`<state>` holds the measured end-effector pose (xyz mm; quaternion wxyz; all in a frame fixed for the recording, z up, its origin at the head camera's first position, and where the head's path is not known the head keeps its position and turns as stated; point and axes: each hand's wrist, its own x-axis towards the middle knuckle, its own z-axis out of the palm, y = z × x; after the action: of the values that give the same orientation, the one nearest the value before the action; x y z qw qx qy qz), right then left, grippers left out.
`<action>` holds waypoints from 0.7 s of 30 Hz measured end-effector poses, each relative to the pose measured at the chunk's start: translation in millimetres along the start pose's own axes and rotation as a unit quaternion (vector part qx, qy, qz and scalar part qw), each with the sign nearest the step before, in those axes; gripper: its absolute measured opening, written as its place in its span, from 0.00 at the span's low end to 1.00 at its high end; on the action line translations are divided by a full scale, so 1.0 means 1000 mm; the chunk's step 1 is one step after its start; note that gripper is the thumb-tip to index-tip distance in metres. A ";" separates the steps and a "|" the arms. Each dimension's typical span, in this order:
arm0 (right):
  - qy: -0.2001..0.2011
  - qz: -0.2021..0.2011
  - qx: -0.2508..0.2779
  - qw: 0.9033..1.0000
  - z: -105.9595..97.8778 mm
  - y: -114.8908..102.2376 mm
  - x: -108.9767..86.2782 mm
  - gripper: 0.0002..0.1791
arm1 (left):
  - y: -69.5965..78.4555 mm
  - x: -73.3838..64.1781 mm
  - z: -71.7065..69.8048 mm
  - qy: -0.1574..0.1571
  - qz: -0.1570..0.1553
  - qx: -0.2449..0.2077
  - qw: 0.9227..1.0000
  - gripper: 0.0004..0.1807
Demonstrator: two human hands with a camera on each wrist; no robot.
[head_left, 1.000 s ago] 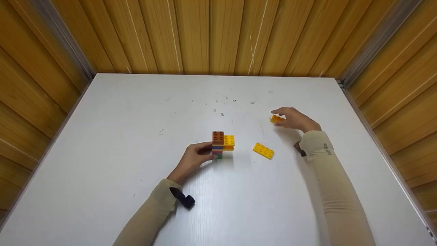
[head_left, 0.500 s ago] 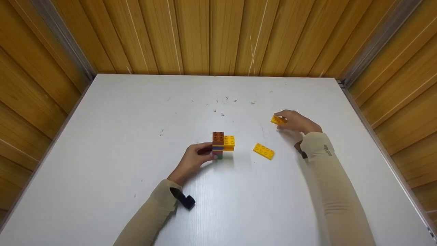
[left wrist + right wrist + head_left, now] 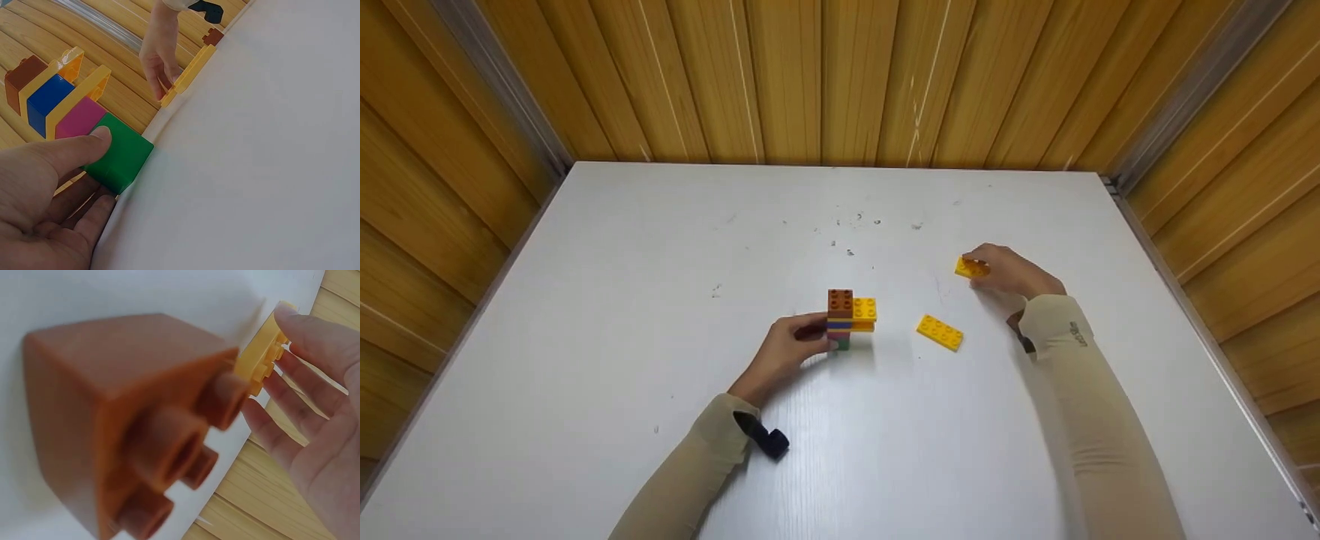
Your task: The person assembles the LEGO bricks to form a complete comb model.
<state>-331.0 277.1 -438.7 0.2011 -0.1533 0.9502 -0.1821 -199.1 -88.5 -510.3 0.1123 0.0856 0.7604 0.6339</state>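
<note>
Near the table's middle my left hand point(image 3: 784, 349) grips the lower part of an upright brick tower. Its thumb presses the green bottom brick point(image 3: 121, 160). Above that come a pink brick point(image 3: 81, 118), a yellow plate, a blue brick point(image 3: 49, 106), another yellow plate and a brown top brick point(image 3: 840, 301). Both yellow plates jut out to the right. Farther back on the right, my right hand point(image 3: 1011, 271) pinches a flat yellow toy brick point(image 3: 261, 351) between thumb and fingers, its studs towards the palm in the right wrist view.
A second flat yellow brick point(image 3: 940, 332) lies on the white table point(image 3: 660, 225) between the hands. One loose brown brick point(image 3: 67, 377) sits beneath the right wrist, partly hidden by the sleeve in the head view. Wood-look panels point(image 3: 810, 82) enclose the back and sides.
The right hand's fingers have closed in around the flat yellow brick, which has shifted very slightly. The left hand and its tower have stayed in place.
</note>
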 end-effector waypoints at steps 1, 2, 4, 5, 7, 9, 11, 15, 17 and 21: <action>-0.002 -0.001 0.000 1.000 0.000 0.000 0.000 0.29 | 0.004 -0.002 0.000 -0.001 -0.001 0.001 1.000 0.25; -0.003 0.001 0.000 1.000 0.001 -0.001 0.000 0.29 | 0.008 -0.004 0.000 -0.003 0.000 0.001 1.000 0.25; -0.002 0.001 0.001 1.000 0.002 -0.001 0.001 0.28 | 0.016 -0.008 0.000 -0.004 -0.002 0.005 1.000 0.25; 0.000 0.001 0.003 1.000 0.003 -0.001 0.002 0.28 | 0.021 -0.010 0.000 -0.004 -0.002 0.008 1.000 0.25; 0.001 0.001 0.008 1.000 0.004 -0.001 0.002 0.27 | 0.028 -0.013 0.000 -0.003 0.003 0.014 1.000 0.25; 0.008 -0.001 0.012 1.000 0.005 -0.002 0.003 0.26 | 0.020 -0.009 0.000 -0.003 0.004 0.014 1.000 0.25; 0.011 -0.009 0.015 1.000 0.005 -0.001 0.004 0.25 | 0.011 -0.003 0.000 -0.002 0.005 0.008 1.000 0.25; 0.017 -0.016 0.014 1.000 0.007 -0.002 0.004 0.24 | -0.001 0.004 0.000 0.000 0.002 0.000 1.000 0.25; 0.021 -0.014 0.013 1.000 0.008 -0.003 0.004 0.24 | -0.002 0.003 0.001 0.001 -0.001 0.000 1.000 0.25; 0.022 -0.003 0.016 1.000 0.009 -0.006 0.004 0.24 | -0.001 0.002 0.001 0.005 -0.003 0.003 1.000 0.26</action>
<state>-328.7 267.9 -445.6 0.1823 -0.1486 0.9508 -0.2015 -200.7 -87.2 -511.6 0.1105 0.0808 0.7633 0.6314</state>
